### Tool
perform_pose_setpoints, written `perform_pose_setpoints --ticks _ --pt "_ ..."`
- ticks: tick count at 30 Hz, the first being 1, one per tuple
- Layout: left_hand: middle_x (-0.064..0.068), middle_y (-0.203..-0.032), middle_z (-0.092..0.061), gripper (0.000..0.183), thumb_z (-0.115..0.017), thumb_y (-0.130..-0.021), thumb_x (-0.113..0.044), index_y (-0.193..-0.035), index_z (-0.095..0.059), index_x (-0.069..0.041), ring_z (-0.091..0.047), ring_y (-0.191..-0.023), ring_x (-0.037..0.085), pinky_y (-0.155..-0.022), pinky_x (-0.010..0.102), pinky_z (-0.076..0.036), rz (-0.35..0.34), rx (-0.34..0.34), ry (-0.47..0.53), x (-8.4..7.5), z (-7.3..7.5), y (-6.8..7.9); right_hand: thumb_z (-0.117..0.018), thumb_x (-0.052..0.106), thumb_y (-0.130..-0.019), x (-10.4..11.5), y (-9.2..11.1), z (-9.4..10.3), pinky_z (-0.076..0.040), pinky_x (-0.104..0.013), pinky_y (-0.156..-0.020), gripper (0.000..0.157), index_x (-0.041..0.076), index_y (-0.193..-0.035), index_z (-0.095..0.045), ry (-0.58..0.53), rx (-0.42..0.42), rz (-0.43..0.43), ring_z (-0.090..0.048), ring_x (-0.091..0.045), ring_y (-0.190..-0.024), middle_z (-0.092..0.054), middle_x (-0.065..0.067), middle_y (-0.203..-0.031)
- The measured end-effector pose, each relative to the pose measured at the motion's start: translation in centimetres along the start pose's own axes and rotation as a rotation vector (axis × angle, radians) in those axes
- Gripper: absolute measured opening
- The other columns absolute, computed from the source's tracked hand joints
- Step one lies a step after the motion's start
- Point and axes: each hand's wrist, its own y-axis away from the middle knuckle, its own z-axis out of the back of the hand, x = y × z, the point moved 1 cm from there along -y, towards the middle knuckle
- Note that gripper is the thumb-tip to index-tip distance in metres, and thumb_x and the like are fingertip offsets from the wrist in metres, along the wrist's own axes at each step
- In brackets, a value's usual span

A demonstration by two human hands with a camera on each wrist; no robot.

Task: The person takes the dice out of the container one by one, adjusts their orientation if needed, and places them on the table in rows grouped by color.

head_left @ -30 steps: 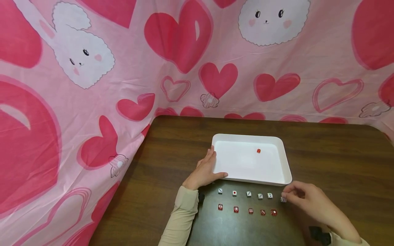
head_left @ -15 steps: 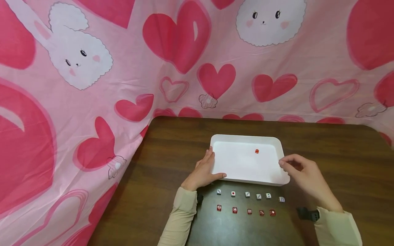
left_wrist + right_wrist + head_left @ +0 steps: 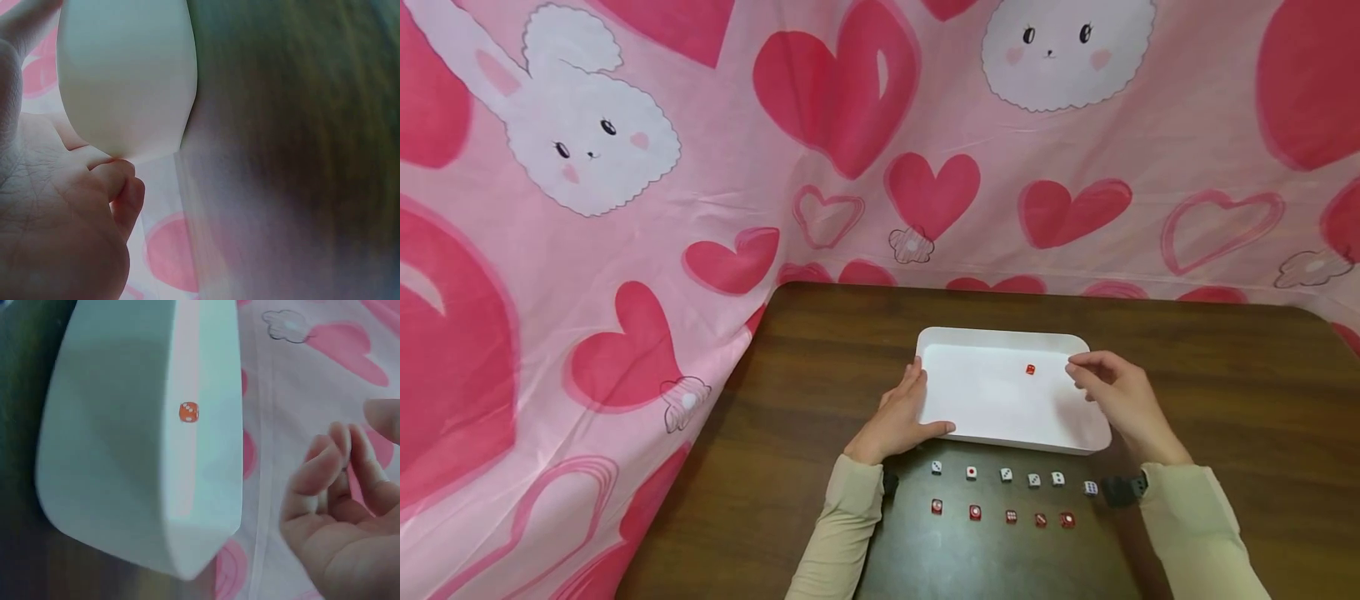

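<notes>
A white rectangular tray lies on the table with one red die inside, towards its back right. My left hand holds the tray's near left corner, fingers along the left side and thumb at the front rim. Over the tray's right end hovers my right hand, its fingers loosely bent. In the right wrist view that hand shows a gap between thumb and fingers, with nothing held, and the die appears beyond the tray wall.
In front of the tray is a row of several white dice. A row of several red dice lies nearer to me. The dark wooden table meets a pink heart-patterned cloth at the back and left.
My right hand has left the rightmost white die, which stays at the end of its row, and has moved up and away to above the tray's right end. The left hand stays at the tray.
</notes>
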Motion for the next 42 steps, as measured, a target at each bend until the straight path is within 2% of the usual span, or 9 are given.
perform_pose_setpoints --ticks 2,6,11,17,22,27,31,37,42 --pt "0.002 -0.164 0.003 0.099 -0.07 -0.084 -0.049 -0.153 -0.016 -0.001 -0.001 -0.152 0.018 -0.119 0.048 -0.015 0.001 -0.001 0.001 -0.1 0.0 0.0 -0.057 0.038 -0.096 0.1 -0.7 -0.1 -0.05 -0.023 -0.068 0.045 0.001 -0.122 -0.059 0.043 0.022 0.012 -0.055 -0.012 -0.084 -0.064 -0.012 -0.107" --pt "0.002 -0.164 0.003 0.099 -0.07 -0.084 -0.049 -0.153 -0.017 -0.001 -0.002 -0.152 0.018 -0.119 0.047 -0.015 0.007 -0.002 -0.009 -0.1 0.0 -0.1 -0.06 0.032 -0.095 0.3 -2.2 -0.3 -0.048 -0.023 -0.067 0.041 -0.002 -0.118 -0.06 0.109 0.077 0.038 -0.055 -0.019 -0.088 -0.063 -0.02 -0.11" --pt "0.001 -0.164 0.004 0.099 -0.069 -0.085 -0.05 -0.153 -0.017 -0.002 -0.002 -0.152 0.017 -0.119 0.046 -0.016 0.017 0.003 -0.025 -0.2 -0.1 -0.2 -0.065 0.023 -0.092 0.4 -3.8 -0.9 -0.045 -0.026 -0.069 0.04 -0.006 -0.118 -0.059 0.151 0.167 0.029 -0.055 -0.026 -0.092 -0.063 -0.021 -0.106" --pt "0.003 -0.164 0.003 0.099 -0.069 -0.085 -0.05 -0.153 -0.017 -0.001 -0.003 -0.152 0.018 -0.119 0.047 -0.017 0.01 0.0 -0.032 -0.3 -0.1 -0.1 -0.064 0.021 -0.091 0.4 -5.0 -1.8 -0.043 -0.028 -0.068 0.039 -0.007 -0.118 -0.057 0.203 0.263 -0.063 -0.052 -0.024 -0.087 -0.059 -0.017 -0.1" --pt "0.003 -0.164 0.003 0.099 -0.069 -0.084 -0.05 -0.153 -0.017 -0.001 -0.003 -0.152 0.019 -0.119 0.047 -0.017 0.012 0.001 -0.031 -0.4 0.0 -0.1 -0.062 0.02 -0.091 0.6 -5.4 -2.2 -0.043 -0.03 -0.069 0.037 -0.007 -0.116 -0.057 0.252 0.298 -0.122 -0.052 -0.027 -0.088 -0.058 -0.021 -0.104" --pt "0.003 -0.164 0.003 0.099 -0.07 -0.084 -0.049 -0.153 -0.017 -0.001 -0.002 -0.152 0.018 -0.119 0.047 -0.016 0.015 0.0 -0.023 -0.3 0.0 -0.1 -0.063 0.019 -0.088 1.0 -5.7 -2.4 -0.042 -0.033 -0.069 0.032 -0.007 -0.105 -0.06 0.341 0.318 -0.082 -0.054 -0.031 -0.087 -0.06 -0.026 -0.104" --pt "0.003 -0.164 0.004 0.098 -0.07 -0.084 -0.048 -0.153 -0.017 -0.001 -0.001 -0.152 0.019 -0.119 0.047 -0.016 0.013 -0.003 -0.007 -0.2 0.0 -0.2 -0.066 0.019 -0.084 1.6 -6.3 -2.2 -0.042 -0.033 -0.067 0.028 -0.005 -0.097 -0.061 0.426 0.321 -0.022 -0.054 -0.032 -0.084 -0.061 -0.024 -0.098" --pt "0.001 -0.164 0.005 0.099 -0.07 -0.084 -0.048 -0.153 -0.017 -0.002 -0.001 -0.152 0.018 -0.119 0.047 -0.016 0.022 0.002 -0.008 -0.1 -0.1 -0.2 -0.066 0.016 -0.082 2.1 -7.3 -2.2 -0.042 -0.034 -0.068 0.025 -0.004 -0.097 -0.062 0.461 0.355 -0.059 -0.052 -0.031 -0.084 -0.061 -0.021 -0.095" --pt "0.001 -0.164 0.005 0.098 -0.07 -0.084 -0.048 -0.153 -0.017 -0.003 -0.001 -0.152 0.017 -0.119 0.047 -0.016 0.023 -0.001 -0.007 -0.2 -0.1 -0.3 -0.068 0.016 -0.08 2.3 -7.9 -2.6 -0.042 -0.03 -0.062 0.024 -0.004 -0.092 -0.062 0.488 0.365 -0.063 -0.051 -0.027 -0.079 -0.06 -0.016 -0.087"
